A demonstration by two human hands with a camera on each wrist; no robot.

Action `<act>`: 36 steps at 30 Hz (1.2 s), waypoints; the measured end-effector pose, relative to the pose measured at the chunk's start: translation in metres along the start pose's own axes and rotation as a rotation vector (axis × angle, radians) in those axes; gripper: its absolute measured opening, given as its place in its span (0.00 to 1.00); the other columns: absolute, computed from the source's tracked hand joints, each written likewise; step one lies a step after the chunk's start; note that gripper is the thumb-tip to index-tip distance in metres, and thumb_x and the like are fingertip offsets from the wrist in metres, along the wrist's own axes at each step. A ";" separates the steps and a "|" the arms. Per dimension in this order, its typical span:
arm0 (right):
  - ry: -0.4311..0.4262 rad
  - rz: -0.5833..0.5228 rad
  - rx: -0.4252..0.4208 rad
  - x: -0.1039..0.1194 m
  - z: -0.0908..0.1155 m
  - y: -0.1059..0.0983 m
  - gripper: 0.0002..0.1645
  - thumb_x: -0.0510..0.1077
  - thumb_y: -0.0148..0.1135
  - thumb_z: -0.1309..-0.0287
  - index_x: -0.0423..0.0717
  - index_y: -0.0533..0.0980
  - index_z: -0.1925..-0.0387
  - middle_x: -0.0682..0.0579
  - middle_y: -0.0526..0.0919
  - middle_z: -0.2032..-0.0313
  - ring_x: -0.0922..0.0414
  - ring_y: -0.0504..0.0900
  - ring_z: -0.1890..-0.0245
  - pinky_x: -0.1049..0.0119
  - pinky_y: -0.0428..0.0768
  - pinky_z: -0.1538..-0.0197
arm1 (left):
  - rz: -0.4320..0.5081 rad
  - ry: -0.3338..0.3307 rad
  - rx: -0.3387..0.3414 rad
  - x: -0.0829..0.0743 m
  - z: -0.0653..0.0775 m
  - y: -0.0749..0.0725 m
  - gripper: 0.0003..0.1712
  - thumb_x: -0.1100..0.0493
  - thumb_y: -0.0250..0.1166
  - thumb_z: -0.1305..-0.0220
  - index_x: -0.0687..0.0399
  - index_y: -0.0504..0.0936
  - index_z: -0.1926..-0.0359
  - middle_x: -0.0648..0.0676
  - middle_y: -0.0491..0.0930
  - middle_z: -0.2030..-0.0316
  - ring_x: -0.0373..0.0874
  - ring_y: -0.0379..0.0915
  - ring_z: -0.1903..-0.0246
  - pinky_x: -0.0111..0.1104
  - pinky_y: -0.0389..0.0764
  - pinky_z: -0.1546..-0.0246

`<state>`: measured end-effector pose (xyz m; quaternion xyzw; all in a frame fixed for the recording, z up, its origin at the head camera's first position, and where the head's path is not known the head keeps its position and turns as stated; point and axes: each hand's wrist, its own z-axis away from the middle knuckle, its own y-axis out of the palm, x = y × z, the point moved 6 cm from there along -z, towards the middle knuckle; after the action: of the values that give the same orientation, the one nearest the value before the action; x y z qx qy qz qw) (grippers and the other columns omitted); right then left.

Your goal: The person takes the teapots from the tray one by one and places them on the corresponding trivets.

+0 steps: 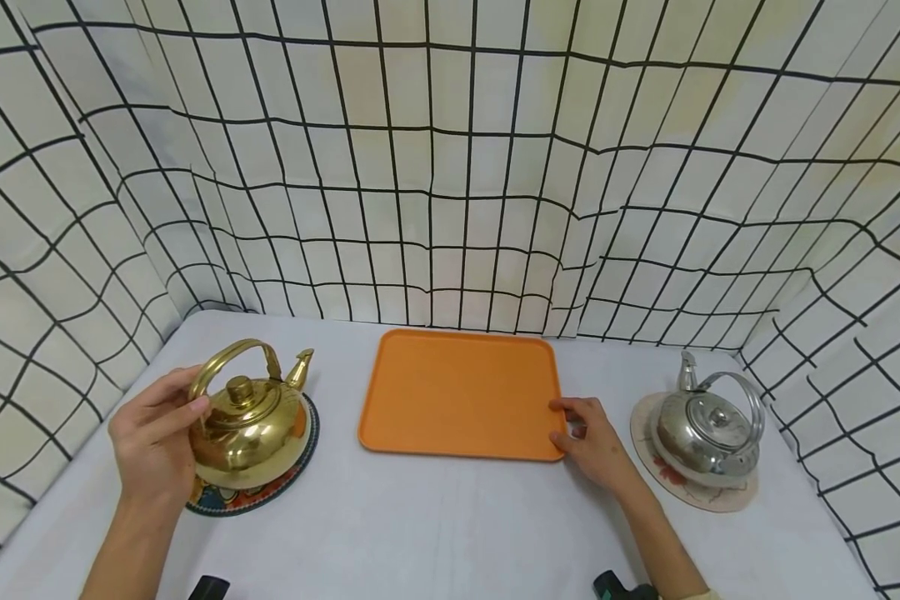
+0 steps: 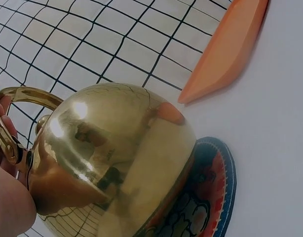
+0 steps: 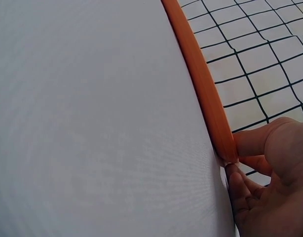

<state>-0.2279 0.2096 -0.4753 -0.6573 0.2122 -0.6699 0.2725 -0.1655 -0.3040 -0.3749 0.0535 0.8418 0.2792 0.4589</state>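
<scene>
A gold-coloured kettle (image 1: pixel 247 433) with an arched handle sits low over a round patterned mat (image 1: pixel 311 446). My left hand (image 1: pixel 153 437) grips the kettle's handle from the left side, the thumb lying across it. The spout points away to the right. In the left wrist view the shiny kettle body (image 2: pixel 112 158) hides much of the mat. An orange rectangular tray (image 1: pixel 461 396) lies in the middle of the table. My right hand (image 1: pixel 588 442) pinches the tray's right edge near its front corner, and the right wrist view has the fingertips right at that corner.
To the right, a silver kettle (image 1: pixel 708 437) stands on a round pale mat (image 1: pixel 735 500) with a red flower pattern. White cloth covers the table (image 1: pixel 457 525). Black wire grid panels (image 1: pixel 450 167) backed with pale cloth rise at the back and both sides.
</scene>
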 end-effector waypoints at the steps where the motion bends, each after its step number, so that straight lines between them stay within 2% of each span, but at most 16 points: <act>1: 0.000 -0.001 0.001 0.000 0.000 0.000 0.26 0.33 0.68 0.35 0.42 0.76 0.36 0.41 0.72 0.40 0.48 0.76 0.41 0.66 0.75 0.44 | -0.007 0.000 -0.004 0.000 0.000 -0.001 0.22 0.87 0.48 0.39 0.77 0.87 0.57 0.56 0.90 0.66 0.41 0.78 0.74 0.26 0.77 0.71; 9: 0.001 -0.001 0.000 -0.001 0.001 0.000 0.27 0.33 0.68 0.36 0.42 0.76 0.36 0.41 0.72 0.40 0.48 0.76 0.41 0.66 0.75 0.43 | -0.037 -0.014 -0.019 -0.002 0.002 -0.005 0.24 0.85 0.45 0.38 0.74 0.87 0.58 0.54 0.89 0.70 0.41 0.77 0.77 0.27 0.77 0.70; 13: -0.007 -0.003 -0.001 -0.001 0.000 0.000 0.27 0.34 0.69 0.36 0.43 0.76 0.36 0.41 0.72 0.40 0.48 0.76 0.41 0.65 0.75 0.43 | 0.024 -0.018 -0.016 -0.001 0.003 -0.007 0.24 0.85 0.42 0.39 0.78 0.86 0.58 0.57 0.87 0.71 0.44 0.73 0.78 0.28 0.74 0.73; 20: -0.009 -0.005 -0.002 -0.001 0.000 0.000 0.27 0.34 0.69 0.36 0.43 0.76 0.36 0.41 0.72 0.40 0.48 0.76 0.41 0.66 0.75 0.43 | 0.019 -0.024 -0.016 -0.001 0.004 -0.011 0.24 0.83 0.42 0.37 0.78 0.86 0.58 0.57 0.84 0.74 0.46 0.71 0.78 0.30 0.73 0.72; 22: -0.008 -0.006 -0.002 -0.001 0.000 0.000 0.27 0.33 0.68 0.35 0.43 0.76 0.36 0.41 0.72 0.40 0.48 0.76 0.41 0.66 0.75 0.43 | 0.060 -0.026 -0.018 -0.001 0.005 -0.012 0.23 0.83 0.42 0.37 0.79 0.85 0.58 0.59 0.85 0.74 0.47 0.70 0.78 0.30 0.73 0.72; 25: -0.004 -0.003 -0.002 -0.001 0.000 -0.001 0.27 0.34 0.68 0.35 0.43 0.76 0.36 0.41 0.72 0.40 0.48 0.76 0.41 0.66 0.75 0.43 | 0.025 -0.025 -0.007 -0.001 0.007 -0.013 0.24 0.83 0.42 0.36 0.77 0.85 0.57 0.57 0.83 0.74 0.46 0.70 0.77 0.30 0.73 0.72; 28: -0.001 0.000 -0.002 -0.001 0.000 -0.001 0.27 0.34 0.68 0.35 0.43 0.76 0.36 0.41 0.72 0.40 0.48 0.76 0.41 0.65 0.75 0.43 | 0.064 -0.037 0.016 -0.001 0.010 -0.012 0.23 0.81 0.41 0.33 0.79 0.84 0.57 0.59 0.83 0.73 0.47 0.71 0.77 0.30 0.73 0.71; 30: -0.002 0.000 -0.002 -0.001 0.001 -0.001 0.27 0.34 0.68 0.35 0.43 0.76 0.36 0.41 0.72 0.40 0.48 0.76 0.41 0.66 0.75 0.43 | 0.014 -0.050 0.021 -0.001 0.012 -0.013 0.24 0.79 0.40 0.31 0.74 0.86 0.57 0.57 0.85 0.71 0.44 0.72 0.76 0.29 0.73 0.72; 34: -0.009 0.001 -0.001 0.000 0.001 -0.001 0.27 0.34 0.69 0.35 0.43 0.76 0.36 0.41 0.72 0.40 0.48 0.76 0.41 0.66 0.75 0.43 | -0.011 -0.076 0.032 -0.003 0.015 -0.016 0.25 0.76 0.41 0.27 0.69 0.87 0.59 0.55 0.88 0.69 0.42 0.74 0.77 0.27 0.73 0.73; 36: -0.012 -0.001 -0.002 0.000 0.001 -0.001 0.27 0.34 0.69 0.35 0.42 0.76 0.36 0.41 0.72 0.40 0.48 0.77 0.41 0.67 0.75 0.44 | 0.022 -0.082 0.043 -0.004 0.016 -0.017 0.25 0.77 0.41 0.26 0.71 0.87 0.60 0.56 0.87 0.72 0.42 0.74 0.77 0.27 0.74 0.74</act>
<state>-0.2274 0.2102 -0.4752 -0.6617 0.2109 -0.6657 0.2730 -0.1473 -0.3135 -0.3875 0.0839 0.8275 0.2635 0.4885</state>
